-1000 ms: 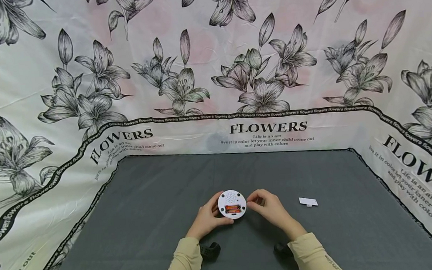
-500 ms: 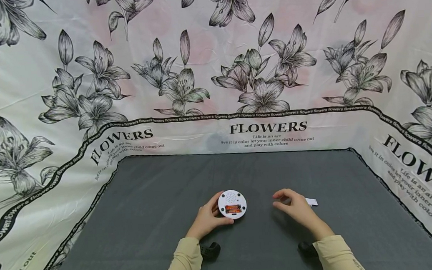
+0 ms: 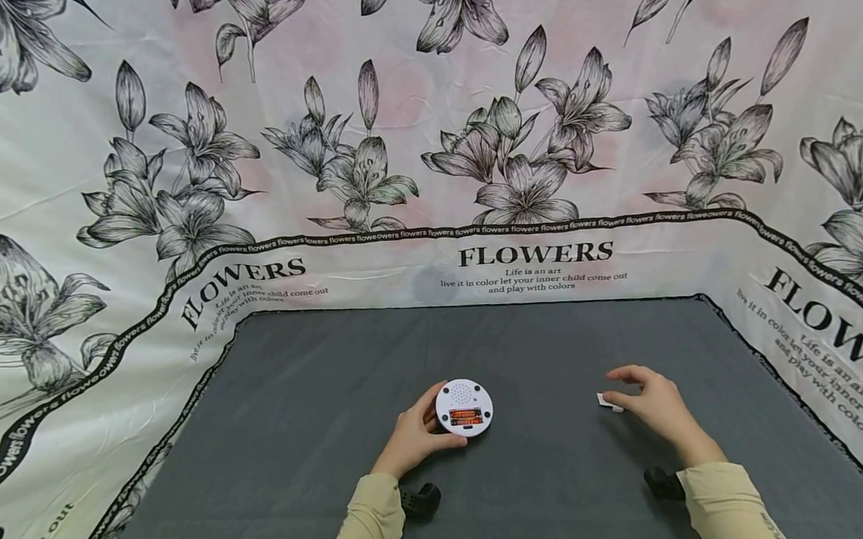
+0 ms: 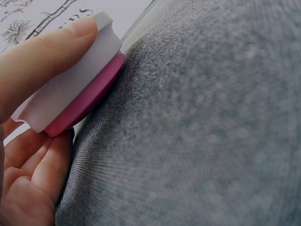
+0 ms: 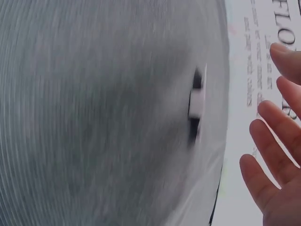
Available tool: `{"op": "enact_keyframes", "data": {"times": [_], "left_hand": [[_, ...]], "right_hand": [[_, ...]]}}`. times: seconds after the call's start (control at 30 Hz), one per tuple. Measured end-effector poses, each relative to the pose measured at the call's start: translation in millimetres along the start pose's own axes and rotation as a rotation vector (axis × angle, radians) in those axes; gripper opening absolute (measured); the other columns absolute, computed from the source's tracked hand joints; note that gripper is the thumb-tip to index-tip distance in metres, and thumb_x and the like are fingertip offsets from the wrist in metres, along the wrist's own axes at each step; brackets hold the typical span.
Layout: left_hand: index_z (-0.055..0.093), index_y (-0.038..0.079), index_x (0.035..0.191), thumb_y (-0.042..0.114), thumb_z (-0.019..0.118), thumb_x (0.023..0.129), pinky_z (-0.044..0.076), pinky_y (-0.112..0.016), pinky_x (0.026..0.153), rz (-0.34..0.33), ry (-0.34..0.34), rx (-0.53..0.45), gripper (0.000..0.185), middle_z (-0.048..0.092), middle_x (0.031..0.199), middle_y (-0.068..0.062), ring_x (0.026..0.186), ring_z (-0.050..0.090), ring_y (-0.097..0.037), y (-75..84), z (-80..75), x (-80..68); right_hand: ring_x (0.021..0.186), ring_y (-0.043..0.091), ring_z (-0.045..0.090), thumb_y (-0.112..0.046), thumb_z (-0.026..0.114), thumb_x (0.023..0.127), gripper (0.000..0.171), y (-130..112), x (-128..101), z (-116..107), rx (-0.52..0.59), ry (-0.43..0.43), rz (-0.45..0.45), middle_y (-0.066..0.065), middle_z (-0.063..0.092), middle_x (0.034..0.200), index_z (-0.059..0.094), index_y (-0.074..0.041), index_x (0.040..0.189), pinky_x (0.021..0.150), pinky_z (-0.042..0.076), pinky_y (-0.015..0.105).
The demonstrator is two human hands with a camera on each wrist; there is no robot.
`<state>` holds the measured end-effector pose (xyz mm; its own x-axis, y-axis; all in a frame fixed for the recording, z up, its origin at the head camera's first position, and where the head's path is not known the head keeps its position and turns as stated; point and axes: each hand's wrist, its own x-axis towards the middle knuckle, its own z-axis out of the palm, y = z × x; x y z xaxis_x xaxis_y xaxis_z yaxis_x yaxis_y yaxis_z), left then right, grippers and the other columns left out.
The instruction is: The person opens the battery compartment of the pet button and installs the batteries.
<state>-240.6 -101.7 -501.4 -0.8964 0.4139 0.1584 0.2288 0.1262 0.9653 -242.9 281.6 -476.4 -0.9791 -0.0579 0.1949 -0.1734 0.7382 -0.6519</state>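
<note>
In the head view my left hand (image 3: 411, 440) holds a round white device (image 3: 461, 393) by its left edge, fingers behind and thumb below. Two orange batteries (image 3: 466, 417) lie side by side in its uncovered compartment, below a patch of small holes. The left wrist view shows the device's pink underside (image 4: 89, 99) close to the grey cloth, with the thumb across the white rim. My right hand (image 3: 657, 408) hovers at the white battery cover (image 3: 604, 401), thumb and fingers apart and nothing between them. In the right wrist view the cover (image 5: 197, 103) stands apart from the fingers.
A grey cloth (image 3: 334, 376) spreads over the work surface. Behind it and at the sides hangs a white curtain (image 3: 372, 282) with printed lilies and lettering. A black wrist camera (image 3: 421, 502) sits under the left sleeve, another black camera (image 3: 664, 484) beside the right.
My right hand has moved away from the device to the right and now overlaps the battery cover in the head view. The left hand and the device have stayed in place.
</note>
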Motion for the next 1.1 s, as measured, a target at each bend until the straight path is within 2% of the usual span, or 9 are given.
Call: {"op": "enact_keyframes", "data": {"times": [0.33,0.57,0.8,1.1], "left_hand": [[0.030,0.011,0.145,0.007,0.081,0.071,0.044,-0.031,0.093,-0.002,0.002,0.018,0.089,0.040,0.140,-0.011,0.122,0.045,-0.019,0.9,0.6,0.4],[0.029,0.006,0.145,0.007,0.080,0.072,0.044,-0.032,0.093,0.007,-0.003,0.018,0.089,0.040,0.139,-0.014,0.122,0.045,-0.022,0.7,1.4,0.0],[0.030,0.011,0.145,0.009,0.081,0.072,0.045,-0.031,0.092,-0.013,0.000,0.014,0.088,0.041,0.139,-0.012,0.121,0.047,-0.020,1.7,2.0,0.5],[0.030,0.011,0.145,0.008,0.080,0.072,0.044,-0.031,0.092,-0.010,-0.002,0.013,0.088,0.041,0.139,-0.012,0.122,0.046,-0.021,1.3,1.5,0.5]], "right_hand": [[0.117,0.047,0.038,-0.034,0.072,0.081,0.057,19.7,-5.2,-14.7,0.021,-0.121,0.055,0.028,0.046,0.128,0.056,0.000,0.124,0.086,0.037,0.062],[0.113,0.049,0.042,-0.035,0.075,0.078,0.062,25.5,-4.9,-17.0,-0.023,-0.134,0.057,0.032,0.047,0.125,0.056,0.003,0.123,0.083,0.039,0.060],[0.112,0.051,0.041,-0.031,0.079,0.074,0.062,35.2,-4.8,-13.4,-0.070,-0.129,0.045,0.036,0.045,0.124,0.057,0.004,0.120,0.084,0.038,0.060],[0.111,0.050,0.042,-0.026,0.079,0.073,0.058,40.1,-3.7,-9.7,-0.085,-0.109,0.038,0.035,0.046,0.122,0.058,0.004,0.119,0.084,0.038,0.058]]}}
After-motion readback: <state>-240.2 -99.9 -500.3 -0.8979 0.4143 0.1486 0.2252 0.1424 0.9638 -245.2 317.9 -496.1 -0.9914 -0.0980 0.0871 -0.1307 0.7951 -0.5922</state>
